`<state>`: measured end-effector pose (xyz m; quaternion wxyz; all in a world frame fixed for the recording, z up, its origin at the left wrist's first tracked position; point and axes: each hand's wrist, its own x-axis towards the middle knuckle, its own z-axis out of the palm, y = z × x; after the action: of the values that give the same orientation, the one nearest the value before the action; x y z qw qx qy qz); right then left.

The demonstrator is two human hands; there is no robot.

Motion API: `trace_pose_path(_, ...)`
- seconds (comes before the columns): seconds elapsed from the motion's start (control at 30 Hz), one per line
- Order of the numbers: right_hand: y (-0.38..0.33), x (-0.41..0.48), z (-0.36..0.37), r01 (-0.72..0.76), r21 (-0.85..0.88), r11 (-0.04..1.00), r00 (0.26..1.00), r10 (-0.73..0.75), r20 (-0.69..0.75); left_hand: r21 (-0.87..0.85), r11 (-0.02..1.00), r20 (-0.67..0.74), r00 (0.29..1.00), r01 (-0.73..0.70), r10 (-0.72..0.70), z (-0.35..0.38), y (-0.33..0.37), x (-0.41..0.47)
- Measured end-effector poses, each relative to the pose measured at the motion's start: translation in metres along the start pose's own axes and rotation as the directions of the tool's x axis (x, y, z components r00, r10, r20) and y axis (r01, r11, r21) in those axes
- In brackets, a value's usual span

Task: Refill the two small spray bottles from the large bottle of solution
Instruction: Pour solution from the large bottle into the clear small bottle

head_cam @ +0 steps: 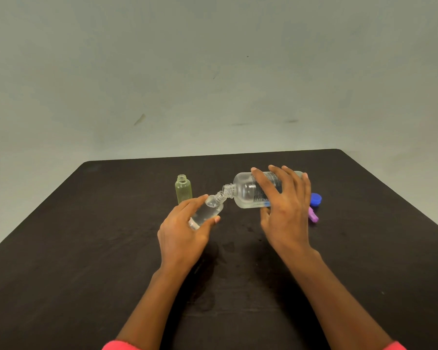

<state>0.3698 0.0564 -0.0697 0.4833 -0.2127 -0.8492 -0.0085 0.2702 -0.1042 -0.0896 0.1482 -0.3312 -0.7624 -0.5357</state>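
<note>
Two small spray bottles on show; the clear bottle (pixel 208 210) is tilted in the left hand (pixel 185 231), held between thumb and fingers, its open neck meeting the mouth of the large bottle (pixel 245 192); that one is tipped almost sideways over the middle of the dark surface (pixel 86 248), right hand (pixel 286 210) wrapped over its label; the greenish bottle (pixel 183 189) stands upright and uncapped just behind the left hand; a blue cap (pixel 316 199) and a purple piece (pixel 313 215) sit together past the right hand; pink cuffs (pixel 116 346) at the bottom edge.
</note>
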Motion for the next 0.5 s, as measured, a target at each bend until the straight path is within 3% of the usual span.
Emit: trace_pose_path(0.5,-0.0005,-0.0033,0.0001,-0.047,0.045,0.998,0.997,0.045,0.063,-0.146,0.981,0.036,0.991,0.13,-0.126,-0.0038,0.0078,0.0029)
